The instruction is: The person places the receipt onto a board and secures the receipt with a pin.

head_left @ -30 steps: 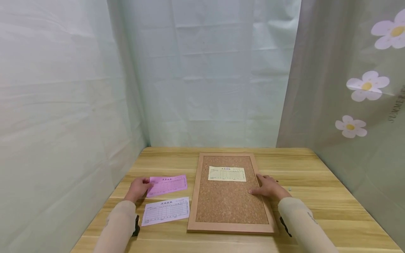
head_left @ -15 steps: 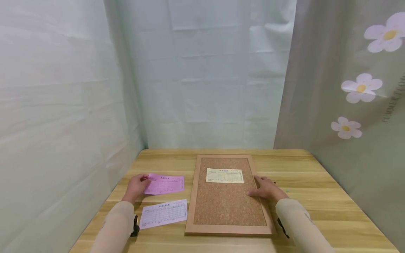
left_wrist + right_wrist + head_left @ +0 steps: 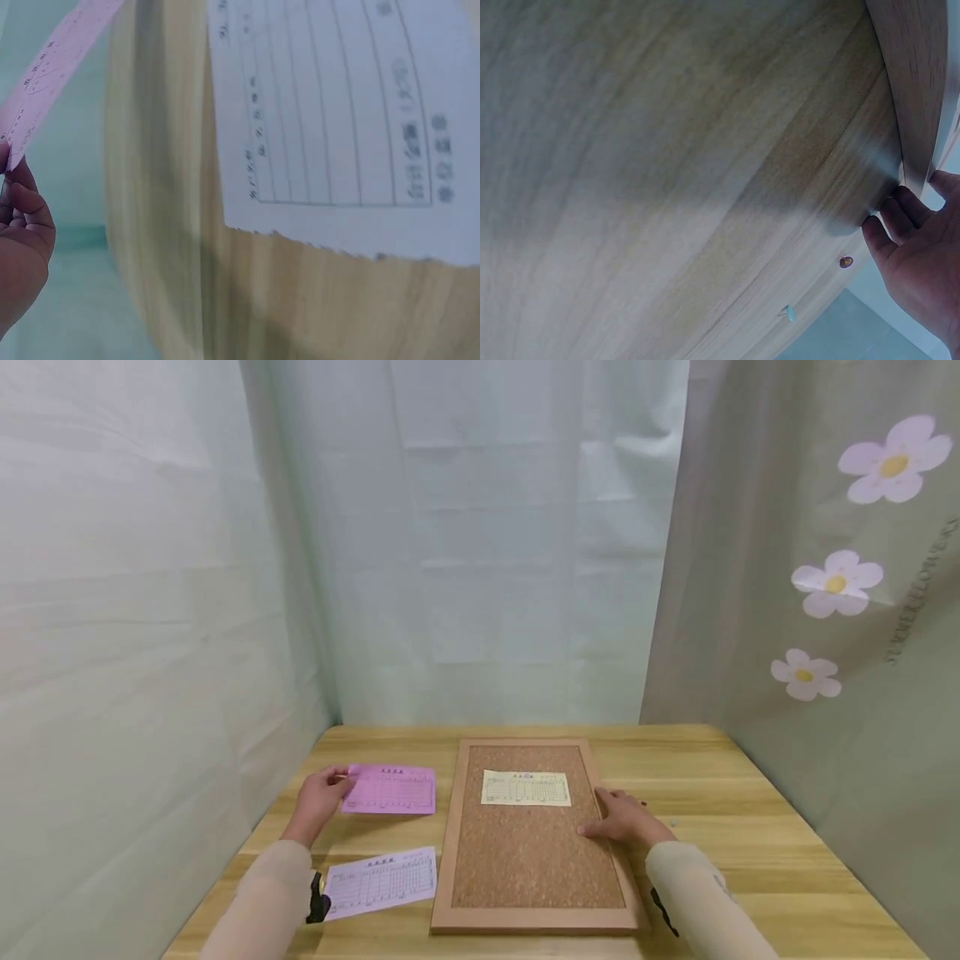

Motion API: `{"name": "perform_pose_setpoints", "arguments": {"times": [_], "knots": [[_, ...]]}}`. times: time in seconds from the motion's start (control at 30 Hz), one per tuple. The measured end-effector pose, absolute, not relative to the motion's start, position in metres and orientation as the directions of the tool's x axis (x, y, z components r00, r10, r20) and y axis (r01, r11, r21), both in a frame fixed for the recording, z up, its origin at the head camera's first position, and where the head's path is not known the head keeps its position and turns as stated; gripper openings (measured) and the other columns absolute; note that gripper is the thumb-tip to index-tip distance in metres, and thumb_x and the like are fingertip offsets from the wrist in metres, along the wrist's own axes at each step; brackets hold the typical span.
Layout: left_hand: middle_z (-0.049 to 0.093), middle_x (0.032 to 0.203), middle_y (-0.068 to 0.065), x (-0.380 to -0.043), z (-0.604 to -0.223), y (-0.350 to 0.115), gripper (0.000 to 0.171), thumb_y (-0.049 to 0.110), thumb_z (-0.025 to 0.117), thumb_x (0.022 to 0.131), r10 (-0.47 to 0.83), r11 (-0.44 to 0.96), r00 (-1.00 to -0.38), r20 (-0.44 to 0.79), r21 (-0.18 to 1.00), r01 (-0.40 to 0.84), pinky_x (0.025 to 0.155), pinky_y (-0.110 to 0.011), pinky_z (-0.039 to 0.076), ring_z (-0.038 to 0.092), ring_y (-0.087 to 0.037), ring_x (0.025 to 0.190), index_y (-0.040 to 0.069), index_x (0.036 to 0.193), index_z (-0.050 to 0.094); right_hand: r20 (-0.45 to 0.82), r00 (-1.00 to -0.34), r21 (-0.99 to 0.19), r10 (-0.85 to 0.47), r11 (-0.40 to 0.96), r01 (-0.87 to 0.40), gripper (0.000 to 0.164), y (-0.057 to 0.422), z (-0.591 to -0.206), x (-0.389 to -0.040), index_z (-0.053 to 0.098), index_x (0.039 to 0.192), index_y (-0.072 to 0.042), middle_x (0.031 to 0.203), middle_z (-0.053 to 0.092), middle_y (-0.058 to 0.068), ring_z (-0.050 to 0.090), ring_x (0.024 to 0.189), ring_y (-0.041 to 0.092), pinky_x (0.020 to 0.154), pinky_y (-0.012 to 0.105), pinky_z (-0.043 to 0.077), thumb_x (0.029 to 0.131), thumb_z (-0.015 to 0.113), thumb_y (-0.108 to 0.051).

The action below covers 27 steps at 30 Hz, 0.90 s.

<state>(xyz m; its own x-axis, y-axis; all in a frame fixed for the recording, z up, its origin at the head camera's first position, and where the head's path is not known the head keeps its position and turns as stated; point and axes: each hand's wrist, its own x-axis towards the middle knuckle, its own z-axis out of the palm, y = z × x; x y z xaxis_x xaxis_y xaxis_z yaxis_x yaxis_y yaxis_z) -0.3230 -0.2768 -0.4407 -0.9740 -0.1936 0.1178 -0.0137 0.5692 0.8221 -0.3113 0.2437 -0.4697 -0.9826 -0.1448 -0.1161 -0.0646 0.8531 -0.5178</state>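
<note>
My left hand (image 3: 322, 795) pinches the left end of a pink printed slip (image 3: 390, 790), raised over the table; the left wrist view shows its corner between thumb and fingers (image 3: 26, 196). Below it a white printed slip (image 3: 382, 883) lies flat. To the right is a wood-framed cork board (image 3: 536, 860) bearing a yellow printed slip (image 3: 525, 788). My right hand (image 3: 626, 820) rests at the board's right edge, thumb over the cork and fingers at the frame's outer side. In the right wrist view those fingertips are down by the side of the frame (image 3: 915, 82).
Two pushpins lie on the wooden table (image 3: 750, 860) beyond my right hand: a pale green one (image 3: 789, 313) and a dark one (image 3: 846, 262). Pale curtains (image 3: 487, 568) hang behind and at both sides, the right one (image 3: 750, 568) printed with flowers.
My left hand has lifted the pink slip off the table and tilted it up. My right hand keeps its place on the board. The head view has shifted slightly.
</note>
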Motion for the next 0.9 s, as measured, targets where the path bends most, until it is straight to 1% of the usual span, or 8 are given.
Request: {"name": "perform_pose_setpoints", "arguments": {"times": [0.17,0.3,0.4,0.53,0.6,0.73,0.9], "knots": [[0.062,0.113,-0.022,-0.326,-0.438,-0.272,0.031,0.014,0.058,0.101,-0.190,0.527,-0.975,0.118,0.850,0.000,0.074,-0.029,0.044,0.055,-0.029,0.098,-0.006,0.124,0.060,-0.114,-0.981,-0.524,-0.159,0.848,-0.077,0.100,0.246,-0.469,-0.311,0.032,0.150,0.007,0.143,0.036,0.039,0.038,0.130,0.054,0.103,0.066,0.033,0.081,0.078,-0.049],[0.060,0.115,-0.021,-0.327,-0.434,-0.265,0.029,0.012,0.055,0.102,-0.190,0.477,-0.976,0.110,0.879,0.007,0.074,-0.027,0.046,0.055,-0.026,0.098,-0.005,0.126,0.059,-0.109,-0.981,-0.517,-0.163,0.852,-0.084,0.099,0.245,-0.469,-0.310,0.032,0.150,0.007,0.142,0.036,0.039,0.039,0.128,0.055,0.101,0.066,0.035,0.081,0.079,-0.048],[0.060,0.114,-0.019,-0.329,-0.430,-0.261,0.030,0.013,0.056,0.102,-0.185,0.456,-0.976,0.111,0.890,0.015,0.073,-0.025,0.046,0.054,-0.023,0.096,-0.004,0.126,0.059,-0.112,-0.982,-0.516,-0.152,0.854,-0.073,0.101,0.243,-0.466,-0.312,0.032,0.151,0.005,0.143,0.036,0.039,0.039,0.129,0.054,0.101,0.065,0.035,0.081,0.079,-0.050],[0.061,0.110,-0.017,-0.333,-0.424,-0.254,0.029,0.013,0.057,0.102,-0.179,0.431,-0.976,0.122,0.902,0.034,0.070,-0.023,0.046,0.055,-0.019,0.090,-0.004,0.125,0.059,-0.116,-0.983,-0.523,-0.143,0.850,-0.062,0.100,0.240,-0.462,-0.315,0.031,0.152,0.004,0.145,0.034,0.037,0.037,0.132,0.054,0.103,0.066,0.033,0.081,0.079,-0.050],[0.061,0.108,-0.017,-0.335,-0.422,-0.249,0.029,0.010,0.057,0.101,-0.171,0.402,-0.977,0.126,0.914,0.047,0.069,-0.023,0.046,0.055,-0.018,0.088,-0.006,0.125,0.059,-0.120,-0.982,-0.529,-0.149,0.846,-0.064,0.100,0.240,-0.461,-0.315,0.031,0.152,0.004,0.146,0.034,0.037,0.035,0.133,0.054,0.103,0.066,0.033,0.082,0.078,-0.049],[0.060,0.104,-0.014,-0.338,-0.420,-0.236,0.027,0.009,0.057,0.101,-0.158,0.356,-0.982,0.104,0.933,0.041,0.068,-0.022,0.047,0.054,-0.017,0.085,-0.005,0.124,0.060,-0.124,-0.980,-0.529,-0.156,0.846,-0.068,0.099,0.241,-0.463,-0.315,0.030,0.152,0.005,0.147,0.032,0.037,0.034,0.133,0.054,0.103,0.066,0.032,0.082,0.078,-0.047],[0.061,0.103,-0.014,-0.340,-0.418,-0.216,0.027,0.008,0.058,0.100,-0.148,0.349,-0.982,0.114,0.935,0.056,0.065,-0.022,0.045,0.055,-0.015,0.083,-0.006,0.124,0.061,-0.121,-0.979,-0.510,-0.167,0.856,-0.083,0.100,0.243,-0.466,-0.314,0.029,0.151,0.008,0.145,0.032,0.039,0.032,0.134,0.056,0.103,0.065,0.032,0.083,0.077,-0.048]]}}
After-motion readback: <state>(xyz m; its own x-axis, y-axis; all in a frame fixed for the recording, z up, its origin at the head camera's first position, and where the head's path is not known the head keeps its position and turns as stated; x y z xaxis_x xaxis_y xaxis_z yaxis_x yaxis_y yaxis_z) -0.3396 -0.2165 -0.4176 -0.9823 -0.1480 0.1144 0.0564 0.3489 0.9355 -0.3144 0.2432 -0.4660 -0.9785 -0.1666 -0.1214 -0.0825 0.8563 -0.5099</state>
